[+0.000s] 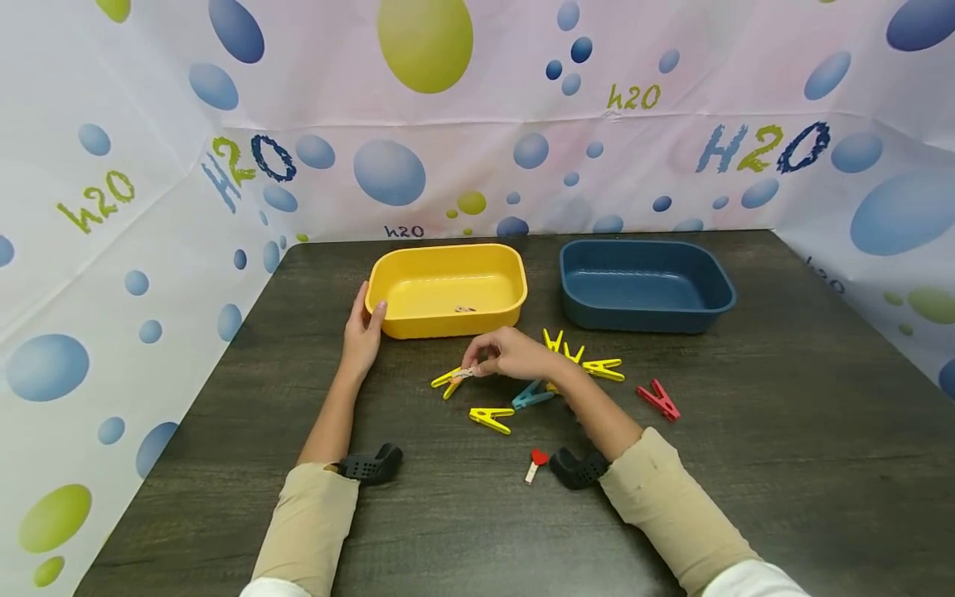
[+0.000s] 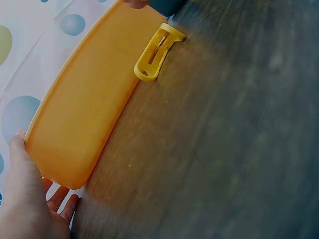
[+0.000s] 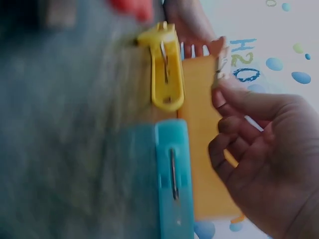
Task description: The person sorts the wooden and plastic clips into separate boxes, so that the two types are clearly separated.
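Observation:
At the left end of the yellow bin (image 1: pixel 446 325), my left hand (image 1: pixel 361 338) holds the corner, thumb near the rim and fingers around the outside. My right hand (image 1: pixel 511 354) pinches a small wooden clothespin (image 3: pixel 222 62) with an orange-brown decoration at its tip, above the table in front of the bin. A yellow clothespin (image 1: pixel 446 380) lies just left of the right fingertips. Beneath the right hand is a teal clothespin (image 1: pixel 528 398), and another yellow clothespin (image 1: pixel 490 417) lies nearer me. One small decorated piece (image 1: pixel 465 309) rests inside the yellow bin.
The dark blue bin (image 1: pixel 645 319) stands to the right of the yellow one. Several more yellow clothespins (image 1: pixel 603 370) lie before it, with a red clothespin (image 1: pixel 660 400) farther right. A small wooden clothespin with a red heart (image 1: pixel 533 466) is near my right wrist.

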